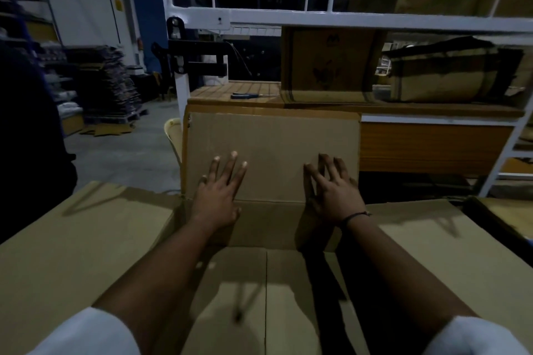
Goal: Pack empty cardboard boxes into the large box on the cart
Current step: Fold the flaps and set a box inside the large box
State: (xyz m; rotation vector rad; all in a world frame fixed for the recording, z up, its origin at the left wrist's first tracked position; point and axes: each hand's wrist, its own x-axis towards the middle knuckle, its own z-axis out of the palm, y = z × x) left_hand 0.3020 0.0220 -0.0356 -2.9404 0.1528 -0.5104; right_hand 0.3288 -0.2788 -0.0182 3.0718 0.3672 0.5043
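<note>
Head view: flattened carton stack [109, 83] lying far left. Large box [268, 225] sitting just below camera, mouth facing up, smooth brown side flaps [86, 239] splaying outward. Left hand [219, 196], fingers straight and spread, pressing upright far flap [271, 138], its long edge running left-right. Right hand [334, 193] pressing likewise. Wooden shelf [432, 108] standing close behind, carrying screwdriver [245, 96], small carton [328, 66], bag [450, 75].

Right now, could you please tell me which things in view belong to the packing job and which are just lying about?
Job: large box; its far flap; left hand and right hand, both pressed flat on that flap.

Lying about: screwdriver on the bench; brown bag; stacked flat cardboard at the left.
</note>
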